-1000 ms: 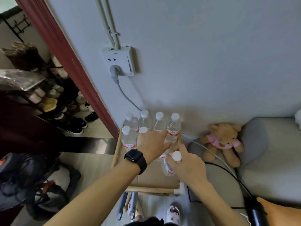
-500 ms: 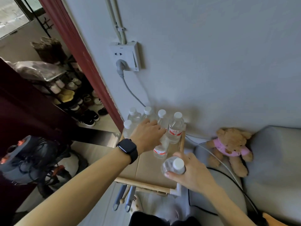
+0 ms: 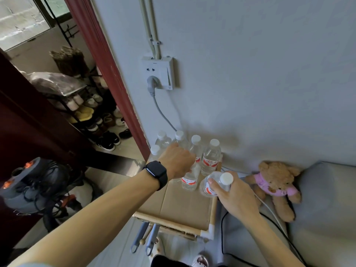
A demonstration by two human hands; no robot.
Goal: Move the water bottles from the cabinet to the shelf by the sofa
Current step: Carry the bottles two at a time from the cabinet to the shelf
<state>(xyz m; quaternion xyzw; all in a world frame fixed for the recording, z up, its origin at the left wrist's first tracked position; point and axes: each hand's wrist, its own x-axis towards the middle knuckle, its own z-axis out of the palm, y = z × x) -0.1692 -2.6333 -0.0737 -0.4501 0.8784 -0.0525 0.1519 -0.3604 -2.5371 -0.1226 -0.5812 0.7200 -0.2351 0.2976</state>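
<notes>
1. The shelf (image 3: 183, 207) is a light wooden frame with a cardboard top. It stands against the wall, with the sofa (image 3: 327, 205) at its right side.
2. Five capped water bottles (image 3: 211, 158) stand upright at the shelf's back: four in a row and one at the left end, just in front.
3. The left hand (image 3: 178, 160) is over the shelf's back half. Its fingers curl down round the top of the front bottle (image 3: 189, 179), which stands upright just before the row with its cap hidden.
4. The right hand (image 3: 233, 193) is over the shelf's right rail. Thumb and fingers wrap the neck of the tilted bottle (image 3: 209, 186) — whether its base touches the shelf cannot be told.
5. A teddy bear (image 3: 275, 182) sits on the sofa, just right of the shelf.
</notes>
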